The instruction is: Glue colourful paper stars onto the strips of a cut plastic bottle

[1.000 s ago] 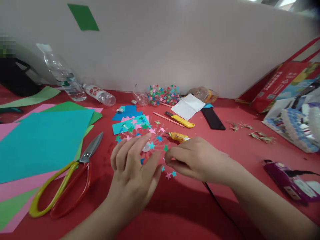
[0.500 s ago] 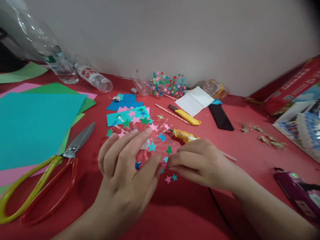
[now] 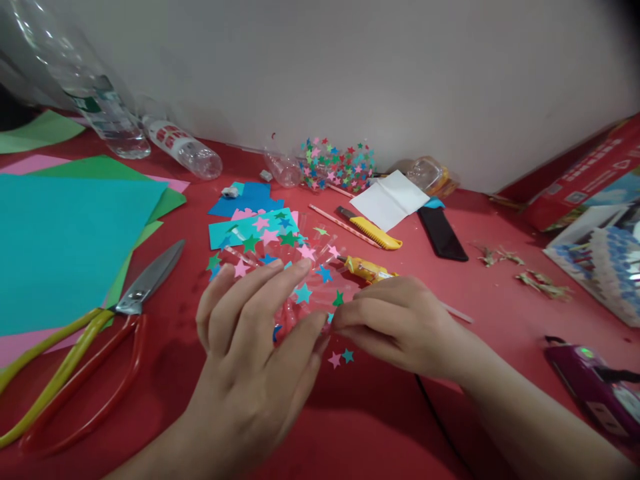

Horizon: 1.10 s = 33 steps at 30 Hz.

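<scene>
A clear plastic piece [image 3: 295, 312], cut into splayed strips with coloured paper stars at their ends, lies on the red table in front of me. My left hand [image 3: 255, 340] is over its near left side, fingers spread and curved, thumb apart. On the right edge, my right hand [image 3: 385, 323] is closed in a pinch beside a small teal star [image 3: 331, 318]; what the fingertips grip is hidden. Just beyond that hand lies a yellow glue gun [image 3: 367, 269]. A pink star [image 3: 335, 361] and a blue star [image 3: 348, 355] show below the hands.
Large scissors [image 3: 133, 303] lie open at left by teal paper [image 3: 70, 247]. Behind are plastic bottles [image 3: 187, 152], a star-covered clear piece [image 3: 337, 167], a yellow cutter [image 3: 375, 232], white paper [image 3: 391, 200] and a black phone [image 3: 443, 233]. A purple power strip [image 3: 593, 387] sits right.
The view has shifted slightly, moving the scissors and paper a little left. Both hands stay almost in place, with the left thumb slightly nearer the right fingertips.
</scene>
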### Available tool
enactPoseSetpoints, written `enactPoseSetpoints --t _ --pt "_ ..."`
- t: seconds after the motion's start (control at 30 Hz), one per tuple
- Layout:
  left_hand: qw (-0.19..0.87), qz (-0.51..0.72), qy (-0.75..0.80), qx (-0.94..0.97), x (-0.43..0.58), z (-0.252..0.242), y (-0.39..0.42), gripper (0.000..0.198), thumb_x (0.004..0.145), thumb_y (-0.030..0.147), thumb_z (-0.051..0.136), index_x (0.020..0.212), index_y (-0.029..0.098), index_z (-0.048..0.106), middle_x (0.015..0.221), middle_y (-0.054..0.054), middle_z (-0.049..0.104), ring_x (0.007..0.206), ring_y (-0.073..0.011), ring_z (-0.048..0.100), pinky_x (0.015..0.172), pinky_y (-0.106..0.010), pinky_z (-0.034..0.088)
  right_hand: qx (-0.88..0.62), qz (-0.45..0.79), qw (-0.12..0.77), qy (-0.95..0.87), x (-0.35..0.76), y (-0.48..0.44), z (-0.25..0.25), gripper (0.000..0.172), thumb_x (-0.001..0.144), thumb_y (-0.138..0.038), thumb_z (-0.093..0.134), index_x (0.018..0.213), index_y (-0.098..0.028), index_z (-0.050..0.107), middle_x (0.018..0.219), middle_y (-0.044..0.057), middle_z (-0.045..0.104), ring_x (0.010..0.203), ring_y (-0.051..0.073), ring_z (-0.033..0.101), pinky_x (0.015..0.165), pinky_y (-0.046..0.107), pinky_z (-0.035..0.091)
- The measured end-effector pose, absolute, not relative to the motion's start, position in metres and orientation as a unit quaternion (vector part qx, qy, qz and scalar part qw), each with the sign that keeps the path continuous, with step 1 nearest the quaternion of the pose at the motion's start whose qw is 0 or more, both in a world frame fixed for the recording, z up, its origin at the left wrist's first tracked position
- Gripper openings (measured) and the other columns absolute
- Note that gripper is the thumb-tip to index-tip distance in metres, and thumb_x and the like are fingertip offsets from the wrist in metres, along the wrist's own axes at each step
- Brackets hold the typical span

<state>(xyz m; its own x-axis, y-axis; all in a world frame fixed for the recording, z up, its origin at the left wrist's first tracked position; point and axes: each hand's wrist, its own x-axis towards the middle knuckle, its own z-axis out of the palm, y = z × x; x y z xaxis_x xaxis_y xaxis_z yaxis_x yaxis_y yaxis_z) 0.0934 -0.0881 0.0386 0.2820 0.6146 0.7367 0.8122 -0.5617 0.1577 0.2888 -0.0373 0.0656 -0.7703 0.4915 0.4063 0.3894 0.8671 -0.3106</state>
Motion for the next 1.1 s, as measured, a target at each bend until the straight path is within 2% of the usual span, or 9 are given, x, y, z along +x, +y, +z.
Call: enactPoseSetpoints --t 0.3,0.6,0.8,1.1 --pt "0.112 -0.41 -0.451 -0.784 0.0941 0.0391 -0.0866 0.015 0.084 0.014 0.059 0.092 0.025 0.065 0.126 -0.01 0.06 0.12 -0.0317 0.054 0.107 -0.061 0.037 -0.24 0.099 0.265 -0.929 0.286 -0.0377 0.0625 0.016 0.096 -0.018 0.048 0.086 -0.019 0.06 0.065 -0.002 0.064 0.056 0.01 0.056 0.057 0.021 0.039" --pt "0.11 -0.409 -0.44 -0.792 0.0952 0.0407 -0.0868 0.013 0.083 0.011 0.061 0.091 0.02 0.064 0.122 -0.017 0.06 0.117 -0.0341 0.055 0.106 -0.064 0.036 -0.245 0.056 0.277 -0.928 0.2834 -0.0387 0.0618 0.018 0.096 -0.016 0.045 0.084 -0.02 0.058 0.062 -0.003 0.063 0.053 0.009 0.054 0.056 0.021 0.038" --pt "0.089 -0.418 -0.454 -0.781 0.0956 0.0409 -0.0866 0.013 0.086 0.016 0.059 0.093 0.024 0.065 0.123 -0.013 0.062 0.117 -0.033 0.056 0.106 -0.062 0.038 -0.247 0.068 0.282 -0.925 0.283 -0.0405 0.0591 0.016 0.093 -0.013 0.047 0.083 -0.019 0.058 0.063 -0.002 0.063 0.054 0.009 0.055 0.057 0.022 0.038" --pt "0.047 -0.429 -0.454 -0.779 0.0939 0.0408 -0.0864 0.012 0.086 0.015 0.057 0.092 0.023 0.064 0.126 -0.013 0.061 0.118 -0.0334 0.055 0.102 -0.063 0.039 -0.254 0.07 0.29 -0.92 0.28 -0.0436 0.0595 0.016 0.093 -0.011 0.047 0.084 -0.019 0.057 0.071 -0.001 0.07 0.055 0.009 0.057 0.057 0.022 0.04"
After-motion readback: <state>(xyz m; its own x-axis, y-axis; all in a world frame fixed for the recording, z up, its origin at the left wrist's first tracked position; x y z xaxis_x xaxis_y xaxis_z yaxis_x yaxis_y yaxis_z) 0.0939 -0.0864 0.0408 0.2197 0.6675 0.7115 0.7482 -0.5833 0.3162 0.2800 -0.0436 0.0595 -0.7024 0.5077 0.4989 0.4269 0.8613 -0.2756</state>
